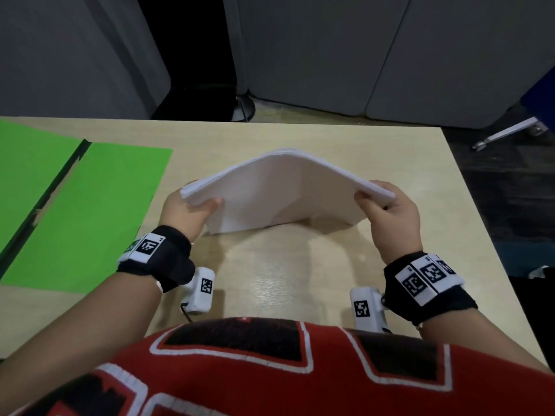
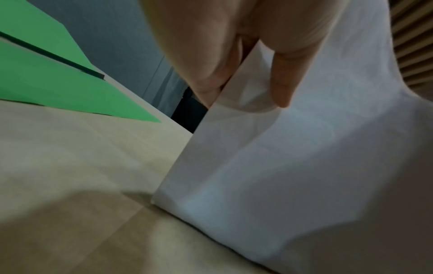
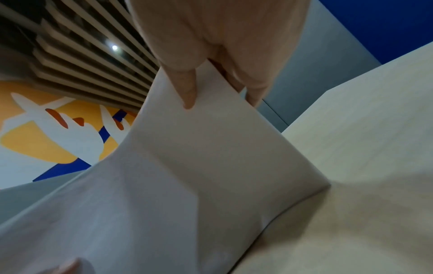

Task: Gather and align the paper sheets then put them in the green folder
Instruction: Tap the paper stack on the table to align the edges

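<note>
While its lower edge rests on the worktop (image 1: 300, 136), white paper stack (image 1: 279, 187) arched upward, left hand (image 1: 187, 211) and right hand (image 1: 393, 214) pinching opposite ends, open green folder (image 1: 75, 211) flat at left

Both hands (image 1: 288, 211) hold bowed paper sheets (image 1: 285, 190) upright beside open green folder (image 1: 84, 211)

Beige table (image 1: 300, 280), grey partitions (image 1: 330, 55), mural wall (image 3: 35, 129).
</note>
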### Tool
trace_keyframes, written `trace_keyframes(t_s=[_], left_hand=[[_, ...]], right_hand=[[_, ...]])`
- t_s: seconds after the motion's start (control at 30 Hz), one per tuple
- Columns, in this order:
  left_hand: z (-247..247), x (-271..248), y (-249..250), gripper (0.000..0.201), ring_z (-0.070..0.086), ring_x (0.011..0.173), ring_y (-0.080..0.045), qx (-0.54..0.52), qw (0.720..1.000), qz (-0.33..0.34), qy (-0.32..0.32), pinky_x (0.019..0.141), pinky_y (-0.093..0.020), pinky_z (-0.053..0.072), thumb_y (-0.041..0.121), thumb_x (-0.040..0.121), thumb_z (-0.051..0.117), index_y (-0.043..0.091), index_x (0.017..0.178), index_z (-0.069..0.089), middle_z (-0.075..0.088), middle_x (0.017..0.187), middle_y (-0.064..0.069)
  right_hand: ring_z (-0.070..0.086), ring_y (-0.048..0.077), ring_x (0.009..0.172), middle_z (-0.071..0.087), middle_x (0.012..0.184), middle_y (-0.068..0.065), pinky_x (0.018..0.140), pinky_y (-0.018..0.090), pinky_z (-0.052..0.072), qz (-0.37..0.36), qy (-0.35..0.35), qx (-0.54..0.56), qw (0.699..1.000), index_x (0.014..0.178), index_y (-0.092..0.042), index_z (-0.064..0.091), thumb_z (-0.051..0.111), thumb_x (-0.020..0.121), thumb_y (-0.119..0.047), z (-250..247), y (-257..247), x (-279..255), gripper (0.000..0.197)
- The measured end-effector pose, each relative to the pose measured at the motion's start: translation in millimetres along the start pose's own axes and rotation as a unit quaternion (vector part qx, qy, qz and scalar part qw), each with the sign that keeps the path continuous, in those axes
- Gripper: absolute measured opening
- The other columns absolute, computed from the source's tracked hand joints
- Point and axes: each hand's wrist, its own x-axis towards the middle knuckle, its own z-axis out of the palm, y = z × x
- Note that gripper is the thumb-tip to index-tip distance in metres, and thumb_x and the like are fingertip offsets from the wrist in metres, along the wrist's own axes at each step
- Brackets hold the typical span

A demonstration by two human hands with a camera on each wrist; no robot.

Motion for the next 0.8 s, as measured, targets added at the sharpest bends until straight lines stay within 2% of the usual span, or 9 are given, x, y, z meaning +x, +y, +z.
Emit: trace_keyframes(t_s=[0.1,0.17,0.23,0.33,0.43,0.53,0.63,0.7,0.8], left_hand=[[-3.6,2.9,4.3,0.034,0.062,0.073,0.014,-0.032,0.999,0.031,0.014,0.065,-0.002,0.045,0.009,0.078,0.072,0.020,0.109,0.064,0.065,0.089,0.014],[-7.1,5.0,1.4,0.034,0.060,0.067,0.020,-0.037,0.998,0.037,0.019,0.062,-0.001,0.045,0.010,0.075,0.075,0.019,0.106,0.065,0.065,0.088,0.016],[-8.9,6.3,-7.8,0.043,0.063,0.072,0.015,-0.016,1.000,0.016,0.004,0.064,-0.006,0.049,0.012,0.069,0.080,0.015,0.109,0.064,0.068,0.091,0.011],[-7.2,5.3,-20.4,0.047,0.068,0.095,-0.018,0.031,0.997,-0.043,-0.053,0.077,-0.028,0.050,0.017,0.068,0.079,0.008,0.111,0.062,0.070,0.102,-0.005],[-7.7,5.1,-13.9,0.028,0.063,0.093,-0.022,0.063,0.997,-0.031,-0.042,0.075,-0.024,0.046,0.012,0.081,0.070,0.005,0.108,0.065,0.066,0.099,-0.006],[-9.2,4.6,12.2,0.021,0.063,0.077,0.002,0.054,0.998,0.039,-0.016,0.060,0.001,0.042,0.010,0.084,0.066,0.013,0.105,0.067,0.067,0.089,0.006],[-16.6,1.9,51.6,0.026,0.057,0.070,0.022,0.061,0.987,0.145,-0.014,0.066,0.000,0.043,0.004,0.082,0.065,0.028,0.091,0.068,0.066,0.075,0.031],[-21.8,-2.6,78.1,0.026,0.058,0.080,0.015,0.124,0.959,0.254,-0.038,0.075,-0.010,0.045,0.002,0.078,0.064,0.025,0.090,0.071,0.066,0.080,0.031],[-17.9,-12.8,111.2,0.029,0.062,0.083,-0.012,0.226,0.902,0.362,-0.072,0.076,-0.026,0.047,0.000,0.072,0.058,0.017,0.089,0.072,0.068,0.083,0.010]], right_hand=[[0.059,-0.008,0.072,0.064,0.084,-0.008,0.068,0.011,0.046,-0.041,0.043,0.080,0.995,0.089,-0.024,0.063,0.063,0.089,-0.001,-3.3,-6.6,-2.1,0.023],[0.059,-0.007,0.073,0.062,0.087,-0.008,0.067,0.012,0.047,-0.047,0.045,0.096,0.993,0.095,-0.020,0.060,0.064,0.089,-0.002,-4.4,-6.6,-2.7,0.020],[0.058,-0.009,0.073,0.060,0.092,-0.010,0.066,0.011,0.048,-0.025,0.012,0.072,0.997,0.106,-0.021,0.055,0.066,0.087,-0.002,-2.7,-2.2,-4.0,0.030],[0.059,-0.007,0.074,0.058,0.094,-0.014,0.064,0.009,0.048,0.007,-0.011,0.025,1.000,0.117,-0.023,0.051,0.069,0.083,-0.001,-0.4,3.8,-5.6,0.044],[0.060,0.005,0.082,0.056,0.101,-0.015,0.072,0.016,0.050,0.012,0.004,-0.010,1.000,0.128,-0.027,0.046,0.072,0.081,-0.009,-3.7,3.5,-1.5,0.057],[0.060,0.007,0.108,0.051,0.123,-0.012,0.096,0.026,0.048,0.015,0.061,0.028,0.998,0.142,-0.024,0.035,0.074,0.079,-0.015,-9.9,1.9,2.6,0.075],[0.036,0.005,0.138,0.035,0.148,-0.010,0.116,0.037,0.031,-0.036,0.117,-0.037,0.992,0.147,-0.023,0.030,0.074,0.078,-0.027,-14.0,-6.6,0.7,0.082],[0.029,0.009,0.143,0.031,0.152,-0.003,0.119,0.038,0.025,-0.124,0.103,-0.099,0.982,0.147,-0.018,0.032,0.074,0.079,-0.028,-11.8,-16.0,-2.5,0.080],[0.028,0.020,0.145,0.031,0.154,0.004,0.119,0.044,0.024,-0.247,-0.006,-0.166,0.955,0.145,-0.014,0.035,0.074,0.079,-0.026,1.2,-35.8,-11.4,0.078]])
